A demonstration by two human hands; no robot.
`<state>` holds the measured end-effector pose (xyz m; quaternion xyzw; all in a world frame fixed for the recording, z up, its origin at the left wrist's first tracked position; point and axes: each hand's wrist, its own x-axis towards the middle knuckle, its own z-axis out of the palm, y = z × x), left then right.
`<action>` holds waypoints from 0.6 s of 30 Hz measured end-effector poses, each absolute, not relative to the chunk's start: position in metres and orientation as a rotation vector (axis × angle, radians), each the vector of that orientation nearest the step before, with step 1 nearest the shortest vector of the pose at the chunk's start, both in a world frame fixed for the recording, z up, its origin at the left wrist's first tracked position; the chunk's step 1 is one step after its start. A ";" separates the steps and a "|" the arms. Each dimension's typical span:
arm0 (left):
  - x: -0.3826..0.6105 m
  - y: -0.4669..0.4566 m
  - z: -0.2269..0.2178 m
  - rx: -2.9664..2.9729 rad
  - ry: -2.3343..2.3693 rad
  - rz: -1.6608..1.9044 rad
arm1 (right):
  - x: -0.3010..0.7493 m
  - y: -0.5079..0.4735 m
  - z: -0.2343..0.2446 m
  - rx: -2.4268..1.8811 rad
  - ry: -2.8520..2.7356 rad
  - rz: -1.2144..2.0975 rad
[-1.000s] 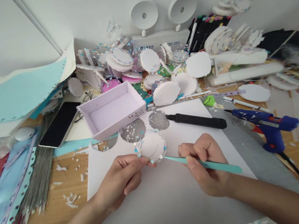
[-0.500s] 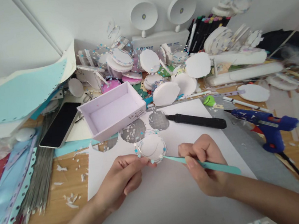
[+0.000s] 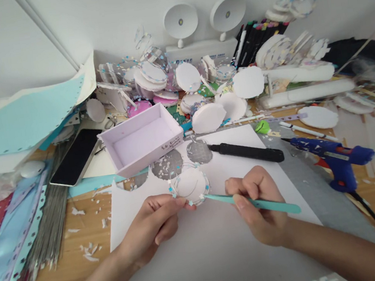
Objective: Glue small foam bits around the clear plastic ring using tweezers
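My left hand (image 3: 150, 228) pinches the near rim of a small round clear-walled case (image 3: 189, 184) with a white disc inside and tiny blue and white bits along its edge. My right hand (image 3: 257, 209) grips teal tweezers (image 3: 251, 202) like a pen, their tip touching the case's lower right rim. Both hands rest over a white sheet (image 3: 212, 169) with round holes cut from it.
A lilac open box (image 3: 141, 142) stands just behind the sheet. A black-handled tool (image 3: 246, 152) and a blue glue gun (image 3: 335, 158) with its cord lie to the right. White discs and finished cases are piled at the back. Paper stacks and a phone (image 3: 75, 156) lie left.
Almost nothing: the right hand and tweezers have shifted very slightly, with the tip staying at the case's rim. The left hand holds still.
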<state>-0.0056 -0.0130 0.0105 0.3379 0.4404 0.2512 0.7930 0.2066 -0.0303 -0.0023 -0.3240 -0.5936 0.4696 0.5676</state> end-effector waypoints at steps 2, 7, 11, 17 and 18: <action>-0.006 -0.013 0.010 0.723 0.945 0.543 | 0.207 -0.030 -0.002 -0.759 -1.392 1.102; -0.007 -0.014 0.009 0.728 0.951 0.538 | 0.207 -0.031 -0.003 -0.778 -1.388 1.091; -0.007 -0.015 0.009 0.732 0.958 0.532 | 0.207 -0.030 -0.003 -0.783 -1.398 1.074; -0.007 -0.014 0.009 0.700 0.927 0.550 | 0.206 -0.029 0.002 -0.801 -1.481 0.970; -0.007 -0.014 0.009 0.695 0.921 0.554 | 0.207 -0.028 0.003 -0.791 -1.534 0.939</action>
